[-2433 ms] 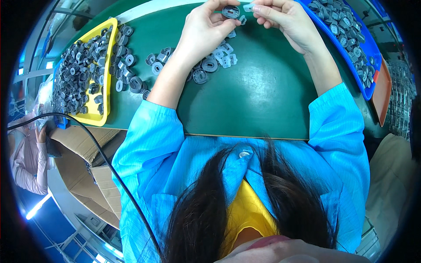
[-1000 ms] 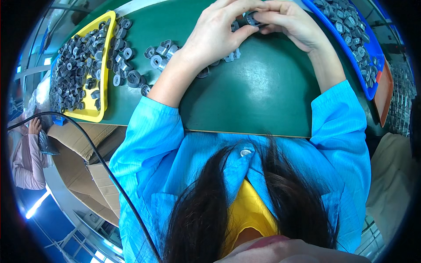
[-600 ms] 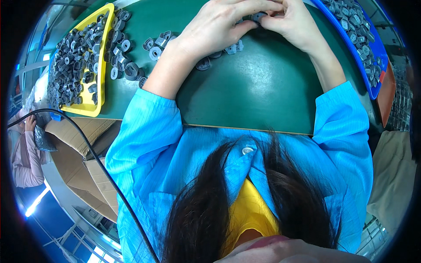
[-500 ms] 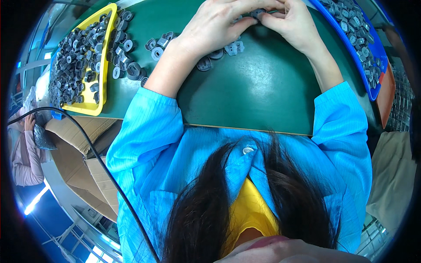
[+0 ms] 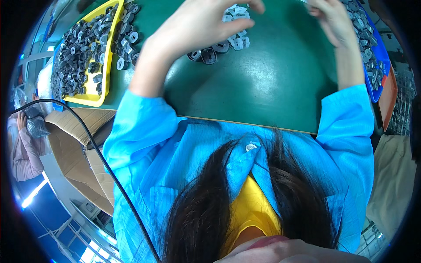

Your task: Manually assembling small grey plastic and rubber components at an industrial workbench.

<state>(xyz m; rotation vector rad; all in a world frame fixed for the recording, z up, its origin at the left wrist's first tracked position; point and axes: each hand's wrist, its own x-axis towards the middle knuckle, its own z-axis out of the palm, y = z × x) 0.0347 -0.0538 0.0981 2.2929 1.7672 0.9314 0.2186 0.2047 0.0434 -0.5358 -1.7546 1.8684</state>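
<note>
Head view: both hands up at the far edge of the green mat, apart.

My left hand [image 5: 199,24] hovered, fingers curled, over the loose heap of small ring parts [image 5: 221,41] kept near the mat's [image 5: 263,87] far edge for easy picking; whether it pinched one I could not tell. My right hand [image 5: 331,19] was raised beside the blue tray [image 5: 377,65] at the right edge, its grip cut off by the frame. The yellow tray [image 5: 94,57] of dark parts sat at the left edge, within reach.

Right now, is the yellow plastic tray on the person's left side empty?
No, the yellow plastic tray is heaped with small dark ring-shaped parts, and some spill over its edge onto the green table mat.
</note>
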